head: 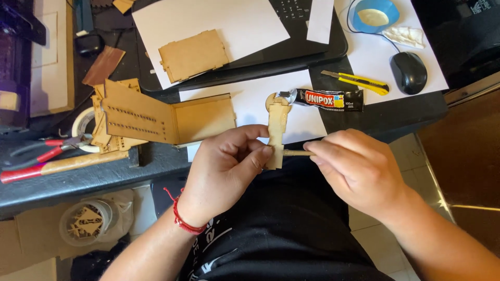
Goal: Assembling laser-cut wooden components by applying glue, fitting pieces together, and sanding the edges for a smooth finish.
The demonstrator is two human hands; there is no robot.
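My left hand (226, 164) pinches a narrow upright laser-cut wooden piece (277, 122) with a round top, held over my lap near the desk edge. My right hand (357, 169) grips a thin wooden stick (295, 153) that points left and meets the side of the upright piece. A red cord bracelet sits on my left wrist. Just behind the piece lies a black tube of glue (328, 99) on a white sheet.
A partly built wooden box (166, 117) stands on the dark desk (83, 179) at left. A flat wooden panel (194, 54) lies on white paper. Red-handled pliers (49, 151), tape roll, yellow utility knife (357, 81), black mouse (409, 72), blue dish (375, 14) lie around.
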